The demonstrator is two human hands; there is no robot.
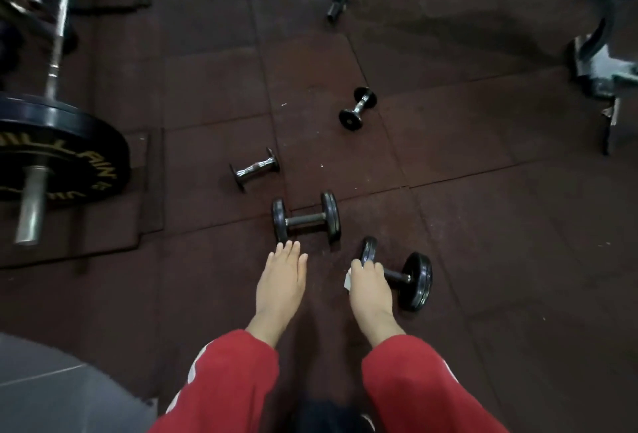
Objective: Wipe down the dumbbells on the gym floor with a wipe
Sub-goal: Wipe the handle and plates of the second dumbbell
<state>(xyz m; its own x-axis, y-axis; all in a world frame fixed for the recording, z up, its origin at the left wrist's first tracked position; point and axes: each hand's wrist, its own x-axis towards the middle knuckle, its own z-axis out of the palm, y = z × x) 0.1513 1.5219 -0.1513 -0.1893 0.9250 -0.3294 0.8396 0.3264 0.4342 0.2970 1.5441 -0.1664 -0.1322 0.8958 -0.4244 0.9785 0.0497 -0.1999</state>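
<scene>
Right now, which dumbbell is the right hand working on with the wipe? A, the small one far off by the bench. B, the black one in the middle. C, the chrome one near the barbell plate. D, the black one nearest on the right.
D: the right hand holds a white wipe against the nearest black dumbbell.

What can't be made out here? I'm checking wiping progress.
Head view only:
- White wipe: mostly hidden under the right hand.
- Black dumbbell's handle: partly covered by that hand.
- Yellow lettering on the black barbell plate: cut off by the left edge.
- Which dumbbells are clean: not discernible, dim.
</scene>
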